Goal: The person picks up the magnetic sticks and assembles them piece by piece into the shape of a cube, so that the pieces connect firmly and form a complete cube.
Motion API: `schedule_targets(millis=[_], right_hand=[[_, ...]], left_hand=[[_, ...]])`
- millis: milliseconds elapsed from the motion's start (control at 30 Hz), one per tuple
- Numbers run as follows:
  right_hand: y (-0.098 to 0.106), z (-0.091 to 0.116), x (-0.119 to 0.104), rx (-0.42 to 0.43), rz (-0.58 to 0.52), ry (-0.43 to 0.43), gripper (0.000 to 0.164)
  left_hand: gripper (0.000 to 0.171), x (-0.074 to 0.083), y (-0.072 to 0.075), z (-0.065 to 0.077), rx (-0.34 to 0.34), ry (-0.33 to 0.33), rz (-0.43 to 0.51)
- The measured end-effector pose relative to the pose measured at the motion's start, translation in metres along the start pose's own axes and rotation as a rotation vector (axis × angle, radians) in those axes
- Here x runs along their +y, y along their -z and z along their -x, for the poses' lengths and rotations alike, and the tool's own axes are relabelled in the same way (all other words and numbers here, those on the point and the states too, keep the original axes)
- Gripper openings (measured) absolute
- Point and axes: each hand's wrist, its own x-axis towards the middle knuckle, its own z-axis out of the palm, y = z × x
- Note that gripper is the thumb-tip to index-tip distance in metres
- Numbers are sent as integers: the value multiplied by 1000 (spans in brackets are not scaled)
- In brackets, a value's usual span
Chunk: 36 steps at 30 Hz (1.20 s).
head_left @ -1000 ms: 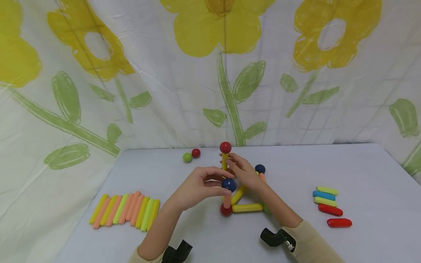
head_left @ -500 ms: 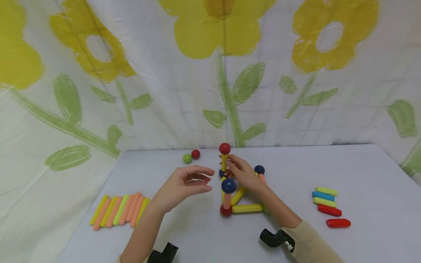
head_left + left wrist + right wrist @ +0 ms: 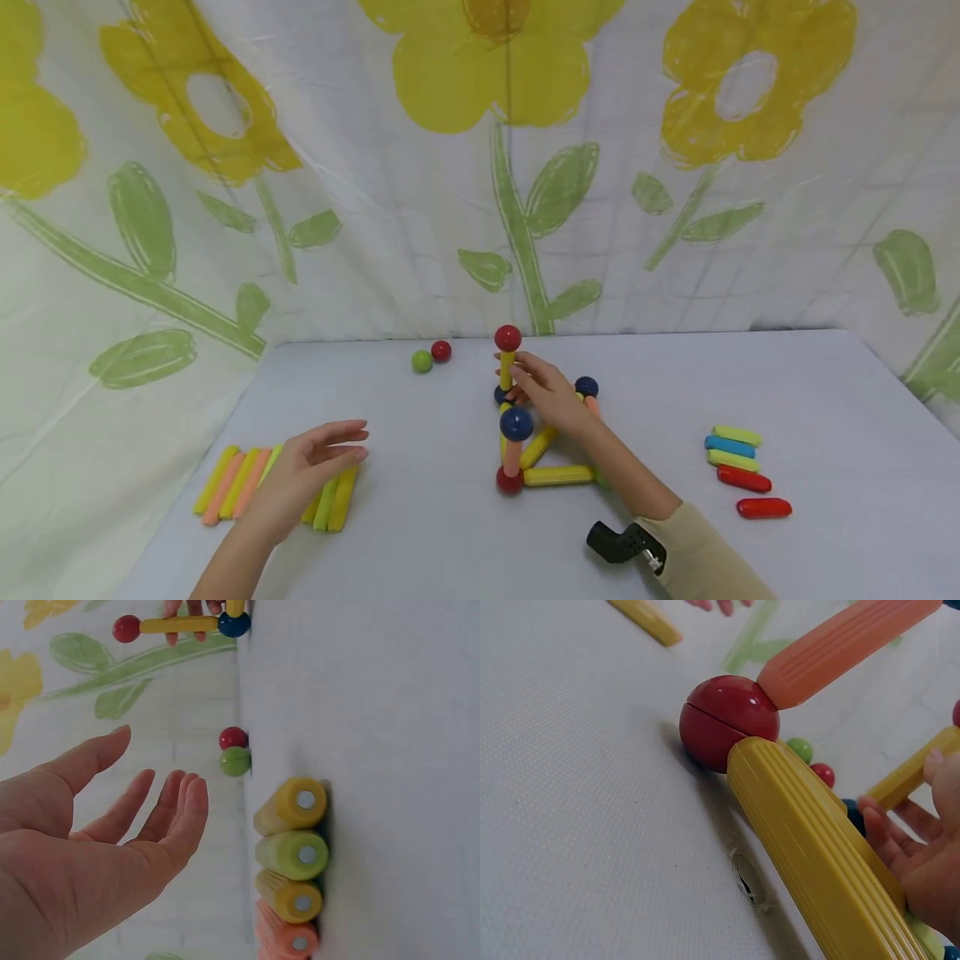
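My right hand (image 3: 549, 392) pinches an upright yellow magnetic rod (image 3: 507, 369) topped by a red ball (image 3: 507, 337). The rod stands on a dark blue ball (image 3: 503, 395) at the far-left corner of a frame built from rods and balls. Nearer me, a short orange rod (image 3: 513, 458) rises from a red ball (image 3: 730, 722) and carries a blue ball (image 3: 516, 423). Yellow rods (image 3: 817, 855) lie along the table as the base. My left hand (image 3: 300, 471), fingers loosely bent and holding nothing, hovers over a row of yellow, orange and green rods (image 3: 292, 855), hiding the middle ones.
Loose green (image 3: 422, 361) and red (image 3: 441, 351) balls lie at the back of the table. To the right are short green, blue and red rods (image 3: 743, 478). Another blue ball on an orange rod (image 3: 591, 406) stands beyond my right forearm. A flowered cloth hangs behind.
My left hand has let go of the blue ball on the near orange rod and moved left and down to the row of rods. My right hand stays on the yellow rod.
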Motion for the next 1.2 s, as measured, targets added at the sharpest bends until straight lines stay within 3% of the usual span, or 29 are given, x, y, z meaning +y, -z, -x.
schedule_targets(millis=[267, 700, 933, 1200], right_hand=[[1, 0, 1, -3, -9, 21, 41], [0, 0, 2, -2, -1, 7, 41], [0, 1, 1, -4, 4, 1, 42], [0, 1, 1, -7, -2, 6, 42]], left_hand=[[57, -20, 4, 12, 9, 67, 21], [58, -20, -13, 8, 15, 13, 4], [55, -18, -21, 5, 47, -21, -51], [50, -18, -28, -5, 21, -82, -92]])
